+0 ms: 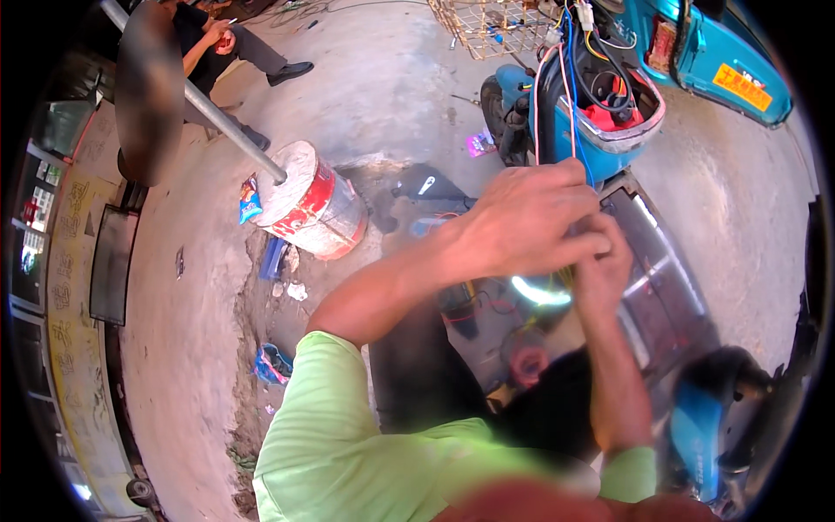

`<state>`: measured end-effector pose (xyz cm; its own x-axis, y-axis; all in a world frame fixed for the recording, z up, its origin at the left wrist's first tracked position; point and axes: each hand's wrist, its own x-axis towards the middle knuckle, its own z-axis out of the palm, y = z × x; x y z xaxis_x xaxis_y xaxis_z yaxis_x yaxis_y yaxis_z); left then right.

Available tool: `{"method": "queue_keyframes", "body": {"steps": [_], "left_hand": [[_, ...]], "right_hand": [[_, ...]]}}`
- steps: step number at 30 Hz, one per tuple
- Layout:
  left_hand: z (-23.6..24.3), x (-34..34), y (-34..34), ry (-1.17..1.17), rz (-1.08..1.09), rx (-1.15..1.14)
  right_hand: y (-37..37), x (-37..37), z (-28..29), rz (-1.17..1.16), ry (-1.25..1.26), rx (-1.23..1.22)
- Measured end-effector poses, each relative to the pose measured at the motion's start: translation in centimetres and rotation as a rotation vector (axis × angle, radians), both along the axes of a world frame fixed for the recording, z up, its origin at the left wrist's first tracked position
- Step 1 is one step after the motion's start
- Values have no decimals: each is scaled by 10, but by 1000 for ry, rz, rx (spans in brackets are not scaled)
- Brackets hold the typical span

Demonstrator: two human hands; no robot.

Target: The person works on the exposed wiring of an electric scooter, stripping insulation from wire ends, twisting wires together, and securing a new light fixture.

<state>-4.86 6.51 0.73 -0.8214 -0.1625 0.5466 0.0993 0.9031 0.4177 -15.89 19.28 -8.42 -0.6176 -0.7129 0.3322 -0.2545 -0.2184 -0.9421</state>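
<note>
My left hand [531,217] reaches across in front of me, its fingers curled closed. Thin electrical wires [573,104], blue and pale red, run down from the scooter's front body [557,139] and vanish behind that hand, which seems to grip them. My right hand [606,261] comes up from below and meets the left, its thumb and fingers bent together. Whatever lies between its fingertips is hidden. Above the hands, the open turquoise body holds a tangle of black, red and yellow cables [613,83].
To the left stands a paint-splashed bucket [335,213] with a metal pole [222,122] rising from it. A blue snack packet [250,202] lies against it. Far left, a person [217,52] sits. A turquoise panel [731,65] is at upper right, a wire basket [496,26] beyond.
</note>
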Motion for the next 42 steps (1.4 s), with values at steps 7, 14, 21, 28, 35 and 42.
{"method": "queue_keyframes", "body": {"steps": [7, 14, 21, 28, 35, 42], "left_hand": [[-5, -4, -8, -75, 20, 108], [-3, -6, -8, -132, 65, 125], [-6, -10, -1, -112, 77, 219], [-8, -9, -11, -150, -17, 283], [-14, -10, -14, -139, -47, 297], [-21, -10, -11, -130, -30, 1027]], "right_hand": [[2, 2, -1, 83, -143, -99], [3, 2, -2, 94, -126, -62], [-3, 3, -2, 79, -179, -122], [0, 2, 5, 134, -218, -88], [-1, -1, 0, 100, -163, -46], [-2, 1, 5, 75, -168, -72]]}}
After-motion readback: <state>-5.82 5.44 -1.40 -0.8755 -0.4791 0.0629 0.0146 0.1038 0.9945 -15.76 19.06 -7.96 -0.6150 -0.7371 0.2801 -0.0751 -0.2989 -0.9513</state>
